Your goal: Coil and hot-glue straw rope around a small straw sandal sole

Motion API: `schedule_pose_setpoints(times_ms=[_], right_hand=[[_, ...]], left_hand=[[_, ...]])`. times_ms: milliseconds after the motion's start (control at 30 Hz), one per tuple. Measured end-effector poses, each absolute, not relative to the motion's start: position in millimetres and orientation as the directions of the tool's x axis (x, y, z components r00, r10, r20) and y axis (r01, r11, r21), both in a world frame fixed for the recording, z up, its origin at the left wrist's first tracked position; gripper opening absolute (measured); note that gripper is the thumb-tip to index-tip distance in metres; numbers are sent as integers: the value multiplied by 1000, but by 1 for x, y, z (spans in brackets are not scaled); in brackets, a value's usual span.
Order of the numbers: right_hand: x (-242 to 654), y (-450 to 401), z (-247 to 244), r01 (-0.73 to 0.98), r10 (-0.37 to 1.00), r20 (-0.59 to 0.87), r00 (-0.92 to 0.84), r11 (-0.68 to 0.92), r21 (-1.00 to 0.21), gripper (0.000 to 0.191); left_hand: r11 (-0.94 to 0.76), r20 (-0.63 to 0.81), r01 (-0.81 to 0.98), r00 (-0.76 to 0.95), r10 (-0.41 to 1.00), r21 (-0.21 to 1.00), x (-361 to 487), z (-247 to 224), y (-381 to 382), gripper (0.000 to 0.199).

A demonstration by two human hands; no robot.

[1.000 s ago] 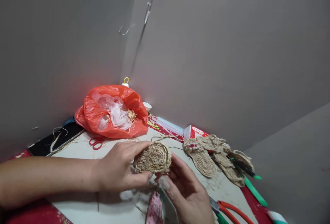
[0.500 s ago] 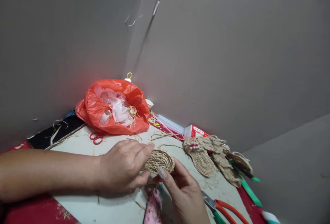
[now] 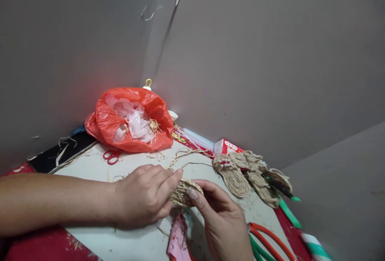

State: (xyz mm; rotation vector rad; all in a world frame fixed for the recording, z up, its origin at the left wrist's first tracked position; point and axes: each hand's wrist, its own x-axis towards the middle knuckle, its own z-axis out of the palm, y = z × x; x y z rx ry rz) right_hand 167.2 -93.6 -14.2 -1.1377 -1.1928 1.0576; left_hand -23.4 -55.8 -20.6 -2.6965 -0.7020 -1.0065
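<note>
A coiled straw-cord sole (image 3: 184, 193), tan and oval at its visible end, is held between both hands above the white board (image 3: 99, 237). My left hand (image 3: 150, 195) wraps over its left part, fingers curled round it and hiding much of it. At the right end, my right hand (image 3: 224, 217) pinches the edge, thumb on the near face and fingers behind. Just below lies a pink, worn-looking tool (image 3: 178, 237), partly cut off by the frame. Beside my right wrist are large scissors (image 3: 267, 241) with orange and green handles.
A red plastic bag (image 3: 102, 122) holding white plastic and straw scraps stands at the back. Red-handled small scissors (image 3: 112, 156) lie before it. Several woven straw pieces (image 3: 237, 177) are piled at right near a red-and-white box (image 3: 227, 147). Grey walls (image 3: 255, 52) rise behind.
The sole has tilted, so its flat coiled face shows less and its edge more. My right hand has turned with it. The whole view has shifted slightly.
</note>
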Motion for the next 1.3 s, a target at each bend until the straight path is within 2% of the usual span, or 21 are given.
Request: schedule_pose_setpoints(times_ms=[133,300,433,733,867,1000,1133,1300], right_hand=[[166,-94,-13,-63,990,118,78,123,-990,14],[163,-93,-15,-21,987,116,112,119,-993,25],[164,-95,-17,7,994,89,66,88,-996,18],[160,-99,-16,58,992,115,60,111,-992,11],[161,-99,-18,54,995,96,39,94,-994,11],[165,-97,-20,69,995,78,69,73,-995,18],[164,-99,-14,136,980,140,143,121,-983,17],[163,-101,-9,180,968,196,156,167,-969,14]], left_hand=[[-873,655,486,673,344,-41,-24,-20,-56,51],[-872,658,489,663,357,-19,-24,-21,-55,53],[-881,673,473,662,330,-34,-25,-21,-54,57],[-873,713,478,645,274,-97,-22,-22,-56,46],[-864,710,485,655,258,-133,-22,-22,-56,45],[-865,694,490,660,289,-106,-23,-26,-54,50],[-870,680,485,669,300,-94,-23,-27,-53,53],[-885,712,451,658,245,-113,-22,-24,-56,47]])
